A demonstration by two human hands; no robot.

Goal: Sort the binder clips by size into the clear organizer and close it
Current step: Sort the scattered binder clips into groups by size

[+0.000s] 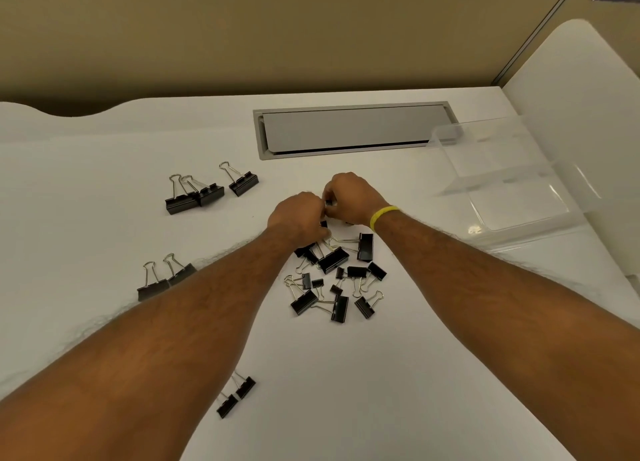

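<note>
My left hand (299,216) and my right hand (349,197) meet at mid-table, fingers curled together round a small binder clip (327,202) that is mostly hidden between them. Just below them lies a mixed pile of black binder clips (337,280). Three large clips (207,190) lie at the far left. Two large clips (166,277) sit by my left forearm, and two medium clips (237,395) lie near the front. The clear organizer (512,176) stands open at the right with nothing visible inside.
A grey cable hatch (353,130) is set into the white desk (104,149) behind my hands. A white side panel (588,97) rises at the right, behind the organizer. A tan wall backs the desk.
</note>
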